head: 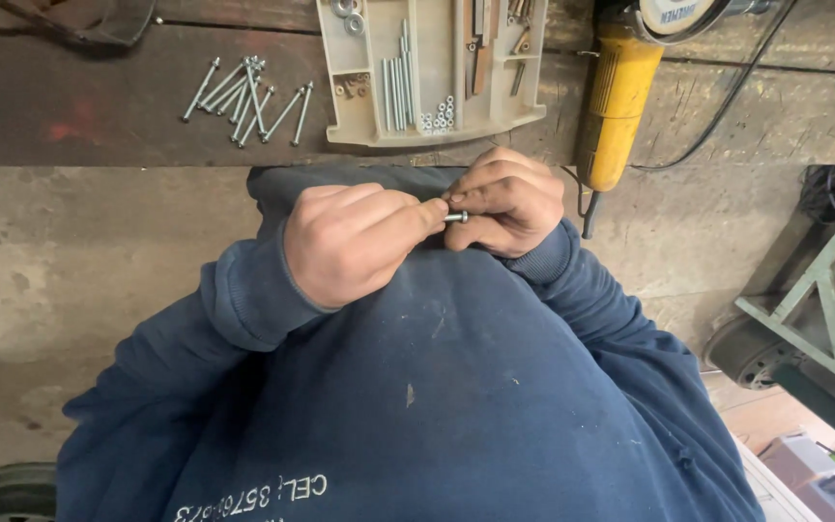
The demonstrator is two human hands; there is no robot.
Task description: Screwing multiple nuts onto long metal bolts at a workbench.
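While both hands' fingers pinch one bolt (456, 217) | left hand (355, 242) | right hand (500, 203) | one tray (364, 121)

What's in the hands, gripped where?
A small bolt, pinched between left hand and right hand; only a short middle stretch shows, both ends hidden by fingertips.

A dark wooden workbench (70, 106) is running across the top of the view, its planks worn and scratched. Below its edge a bare concrete floor (79, 280) is showing, grey and stained, with soft, even light falling on it. On the bench a beige plastic tray (359, 126) with several compartments is sitting, with a yellow angle grinder (616, 106) lying beside it, its black cable (727, 106) trailing off to the side. A green metal frame (823, 309) is standing at the edge of the floor.
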